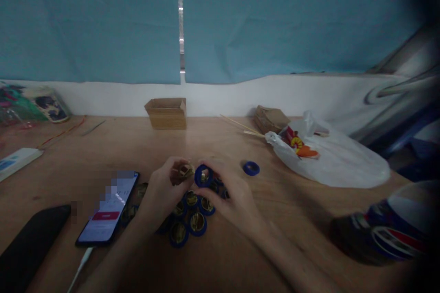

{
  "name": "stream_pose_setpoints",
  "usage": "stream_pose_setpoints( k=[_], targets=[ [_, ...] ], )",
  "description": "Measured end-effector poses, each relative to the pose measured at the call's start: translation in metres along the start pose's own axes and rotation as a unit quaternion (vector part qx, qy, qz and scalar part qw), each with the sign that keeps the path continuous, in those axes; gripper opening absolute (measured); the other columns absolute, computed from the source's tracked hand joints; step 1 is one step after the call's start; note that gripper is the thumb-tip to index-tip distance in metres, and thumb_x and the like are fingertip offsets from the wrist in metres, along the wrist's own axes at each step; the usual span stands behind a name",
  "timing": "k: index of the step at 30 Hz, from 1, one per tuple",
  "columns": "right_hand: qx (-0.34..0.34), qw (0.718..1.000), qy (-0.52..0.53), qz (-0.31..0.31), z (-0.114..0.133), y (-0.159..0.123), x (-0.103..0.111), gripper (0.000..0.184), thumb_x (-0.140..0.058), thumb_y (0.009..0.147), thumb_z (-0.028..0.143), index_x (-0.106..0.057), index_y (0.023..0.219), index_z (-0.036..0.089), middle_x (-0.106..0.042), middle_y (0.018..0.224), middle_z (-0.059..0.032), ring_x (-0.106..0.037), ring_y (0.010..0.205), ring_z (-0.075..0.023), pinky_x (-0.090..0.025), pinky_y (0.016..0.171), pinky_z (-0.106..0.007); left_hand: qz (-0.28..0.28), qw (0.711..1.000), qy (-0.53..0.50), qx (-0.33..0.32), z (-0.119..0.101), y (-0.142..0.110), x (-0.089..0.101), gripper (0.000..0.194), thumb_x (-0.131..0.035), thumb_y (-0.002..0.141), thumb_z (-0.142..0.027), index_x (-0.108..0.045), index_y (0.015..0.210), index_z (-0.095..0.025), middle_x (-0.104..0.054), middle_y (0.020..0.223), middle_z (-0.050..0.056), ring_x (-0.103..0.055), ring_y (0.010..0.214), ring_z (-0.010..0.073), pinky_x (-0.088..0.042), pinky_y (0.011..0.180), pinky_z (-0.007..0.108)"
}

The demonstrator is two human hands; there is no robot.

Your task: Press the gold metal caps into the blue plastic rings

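Observation:
My right hand [230, 190] pinches a blue ring [203, 176] upright between thumb and fingers, its opening turned toward me. Close beside it, my left hand [165, 187] grips a small gold-coloured metal piece [186, 170], whose exact kind I cannot make out. The two things nearly touch. Under and in front of both hands lie several blue rings with gold-coloured centres [197, 223], grouped on the wooden table [275, 238]. Some of that group is hidden by my hands and left forearm. A single blue ring [251, 168] lies apart, right of my right hand.
Left of my arm lies a lit phone [109, 208] on a white cable, beside a black flat object [34, 242]. An open cardboard box [168, 113] stands at the back. On the right are a white plastic bag [337, 155], a crumpled brown carton [271, 119] and a Pepsi bottle [381, 229].

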State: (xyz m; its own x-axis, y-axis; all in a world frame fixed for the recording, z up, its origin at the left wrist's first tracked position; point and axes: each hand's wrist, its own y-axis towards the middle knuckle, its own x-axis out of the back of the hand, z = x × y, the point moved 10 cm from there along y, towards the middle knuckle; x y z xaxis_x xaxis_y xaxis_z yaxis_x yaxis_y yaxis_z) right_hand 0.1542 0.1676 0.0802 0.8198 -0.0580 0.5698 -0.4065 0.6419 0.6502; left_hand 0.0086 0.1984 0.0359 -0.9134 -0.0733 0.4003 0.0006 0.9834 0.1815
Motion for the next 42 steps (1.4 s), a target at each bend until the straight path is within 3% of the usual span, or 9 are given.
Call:
stream_pose_setpoints(
  k=[3, 9, 15, 20, 24, 28, 32, 38, 42],
  targets=[
    [-0.005, 0.999, 0.042, 0.011, 0.002, -0.001, -0.008, 0.047, -0.069, 0.084, 0.031, -0.050, 0.126, 0.027, -0.064, 0.118, -0.0063, -0.062, 0.108, -0.0229, -0.052, 0.092, -0.039, 0.004, 0.994, -0.091, 0.057, 0.013, -0.006, -0.016, 0.029, -0.069, 0.070, -0.020, -0.062, 0.098, -0.018, -0.073, 0.096, 0.006, -0.071, 0.088, 0.0232, -0.056, 0.076, 0.033],
    [-0.078, 0.994, 0.076, 0.021, -0.014, 0.001, -0.015, 0.040, -0.072, 0.081, 0.027, -0.057, 0.119, 0.027, -0.064, 0.117, -0.0064, -0.061, 0.110, -0.0239, -0.051, 0.093, -0.041, 0.039, 0.965, -0.246, 0.086, 0.019, -0.011, -0.027, 0.038, -0.077, 0.062, -0.014, -0.066, 0.099, -0.017, -0.074, 0.102, 0.008, -0.071, 0.092, 0.0250, -0.057, 0.081, 0.034],
    [-0.111, 0.985, 0.128, 0.037, -0.021, 0.000, -0.020, 0.044, -0.065, 0.085, 0.017, -0.054, 0.126, 0.029, -0.061, 0.128, -0.0051, -0.057, 0.118, -0.0219, -0.047, 0.101, -0.043, 0.129, 0.921, -0.355, 0.100, 0.010, -0.018, -0.037, 0.044, -0.071, 0.076, -0.020, -0.061, 0.119, -0.020, -0.070, 0.118, 0.010, -0.066, 0.108, 0.0247, -0.053, 0.091, 0.034],
    [-0.136, 0.977, 0.159, 0.049, -0.029, -0.003, -0.028, 0.045, -0.067, 0.084, 0.022, -0.055, 0.127, 0.030, -0.061, 0.130, -0.0056, -0.056, 0.122, -0.0235, -0.045, 0.103, -0.047, 0.091, 0.930, -0.338, 0.109, 0.012, -0.018, -0.031, 0.043, -0.067, 0.082, -0.025, -0.057, 0.124, -0.023, -0.072, 0.114, 0.009, -0.069, 0.101, 0.0227, -0.055, 0.084, 0.030],
    [-0.135, 0.969, 0.194, 0.079, -0.026, -0.004, -0.030, 0.049, -0.066, 0.085, 0.021, -0.051, 0.131, 0.029, -0.057, 0.135, -0.0059, -0.052, 0.126, -0.0230, -0.043, 0.106, -0.047, 0.095, 0.937, -0.316, 0.110, 0.011, -0.019, -0.033, 0.043, -0.066, 0.083, -0.026, -0.054, 0.124, -0.020, -0.074, 0.108, 0.010, -0.072, 0.094, 0.0219, -0.057, 0.080, 0.029],
    [-0.172, 0.927, 0.318, 0.103, -0.025, -0.004, -0.031, 0.055, -0.055, 0.090, 0.016, -0.036, 0.140, 0.030, -0.051, 0.141, -0.0066, -0.052, 0.127, -0.0191, -0.050, 0.099, -0.039, 0.083, 0.933, -0.335, 0.102, 0.012, -0.019, -0.032, 0.042, -0.064, 0.085, -0.026, -0.051, 0.125, -0.023, -0.071, 0.116, 0.009, -0.070, 0.098, 0.0220, -0.057, 0.083, 0.031],
    [-0.196, 0.900, 0.375, 0.103, -0.030, -0.005, -0.033, 0.040, -0.047, 0.092, 0.013, -0.049, 0.129, 0.028, -0.060, 0.131, -0.0051, -0.056, 0.123, -0.0176, -0.047, 0.102, -0.039, 0.077, 0.929, -0.345, 0.110, 0.013, -0.019, -0.032, 0.041, -0.064, 0.085, -0.027, -0.050, 0.123, -0.023, -0.069, 0.119, 0.008, -0.069, 0.101, 0.0221, -0.056, 0.088, 0.033],
    [-0.212, 0.895, 0.382, 0.092, -0.031, -0.006, -0.036, 0.041, -0.047, 0.090, 0.012, -0.054, 0.126, 0.029, -0.066, 0.122, -0.0032, -0.064, 0.111, -0.0186, -0.056, 0.090, -0.035, 0.102, 0.922, -0.357, 0.112, 0.011, -0.019, -0.037, 0.046, -0.067, 0.084, -0.026, -0.046, 0.125, -0.021, -0.072, 0.111, 0.011, -0.071, 0.097, 0.0235, -0.056, 0.086, 0.034],
    [-0.211, 0.913, 0.337, 0.094, -0.032, -0.008, -0.036, 0.045, -0.046, 0.088, 0.010, -0.051, 0.130, 0.027, -0.068, 0.115, -0.0044, -0.069, 0.097, -0.0181, -0.059, 0.081, -0.033, 0.113, 0.911, -0.384, 0.101, 0.014, -0.020, -0.039, 0.051, -0.066, 0.085, -0.023, -0.041, 0.129, -0.022, -0.074, 0.107, 0.012, -0.072, 0.094, 0.0229, -0.055, 0.083, 0.031]
  ],
)
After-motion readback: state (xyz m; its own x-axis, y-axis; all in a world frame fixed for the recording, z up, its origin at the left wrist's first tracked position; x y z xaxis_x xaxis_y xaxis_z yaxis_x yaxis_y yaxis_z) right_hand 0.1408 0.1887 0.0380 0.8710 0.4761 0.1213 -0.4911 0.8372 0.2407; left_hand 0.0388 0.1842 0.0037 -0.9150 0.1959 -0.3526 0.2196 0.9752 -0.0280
